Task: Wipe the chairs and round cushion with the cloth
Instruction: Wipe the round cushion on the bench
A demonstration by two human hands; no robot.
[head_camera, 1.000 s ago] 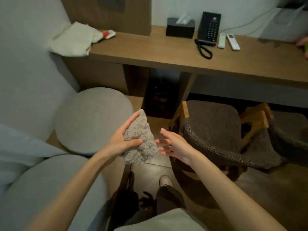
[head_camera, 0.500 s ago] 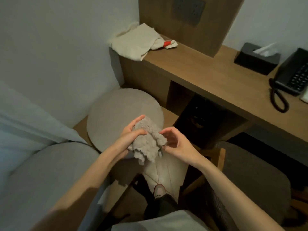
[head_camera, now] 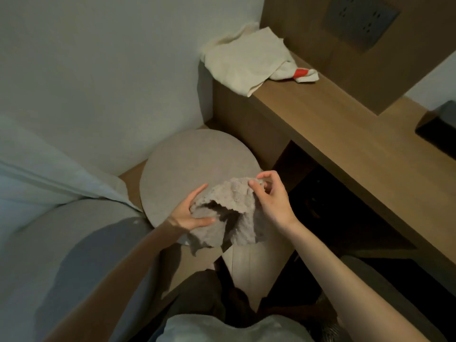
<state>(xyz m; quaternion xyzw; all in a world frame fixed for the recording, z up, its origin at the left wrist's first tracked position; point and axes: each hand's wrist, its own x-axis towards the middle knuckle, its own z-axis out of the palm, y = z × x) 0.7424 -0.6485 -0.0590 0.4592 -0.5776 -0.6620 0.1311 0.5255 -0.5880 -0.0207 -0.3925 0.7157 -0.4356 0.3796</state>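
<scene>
A grey fluffy cloth (head_camera: 229,213) hangs spread between both hands, just above the near edge of the round grey cushion (head_camera: 195,166). My left hand (head_camera: 190,213) holds its left side between thumb and fingers. My right hand (head_camera: 271,201) pinches the cloth's upper right edge with thumb and fingertips. A dark woven chair (head_camera: 385,287) shows only partly at the lower right, behind my right forearm. A second grey cushion (head_camera: 49,255) fills the lower left.
A wooden desk (head_camera: 345,134) runs along the right, with a cream towel (head_camera: 246,62) on its far end and a dark box (head_camera: 441,124) at the right edge. The white wall stands behind the round cushion. My legs and foot are below the hands.
The view has swung left and down toward the round cushion. My right hand has taken hold of the cloth, and both hands have pulled it open from a bunched lump.
</scene>
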